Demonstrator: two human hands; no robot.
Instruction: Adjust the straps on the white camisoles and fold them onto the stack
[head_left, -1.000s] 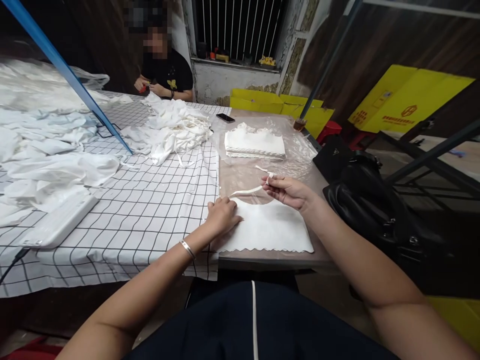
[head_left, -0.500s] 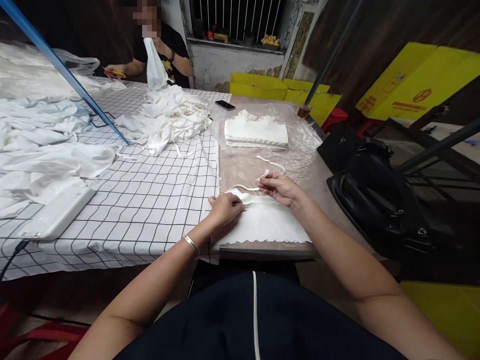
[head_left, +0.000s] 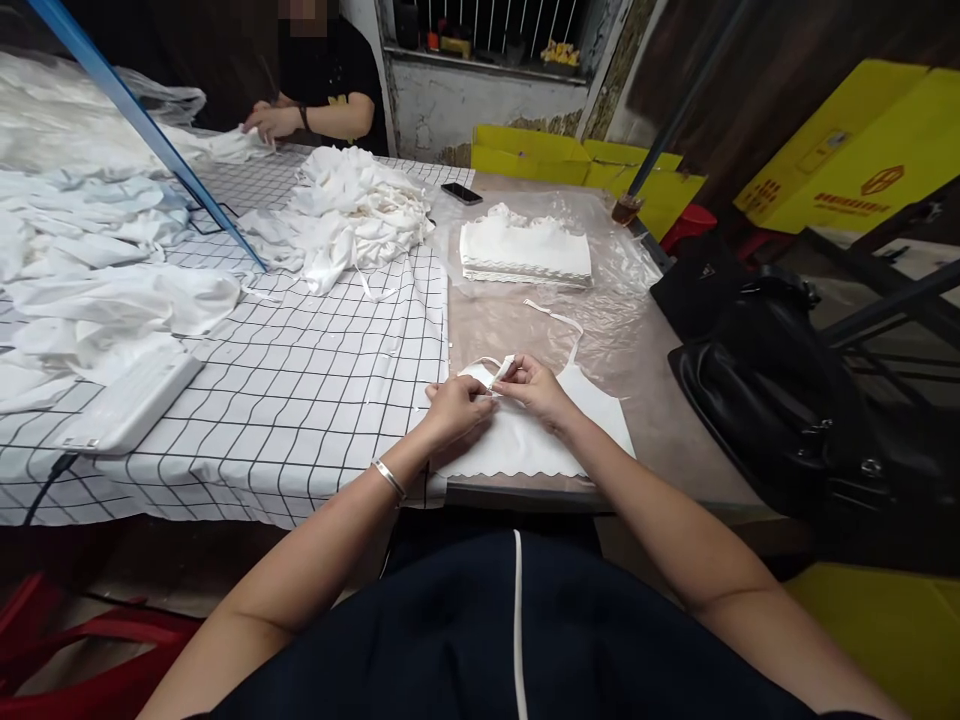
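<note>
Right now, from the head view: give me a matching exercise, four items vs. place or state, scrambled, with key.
Column 1
1. white garment
2. folded stack
3. phone
4. black bag

Column 2
A. farthest right of the four, beyond the right forearm
B. in several layers on the clear plastic sheet
C. scalloped near edge, with the left hand and right hand at its upper part
D. dark screen, farthest of the four from the hands' side of the table

Pairs: 1-C, 2-B, 3-D, 4-A
</note>
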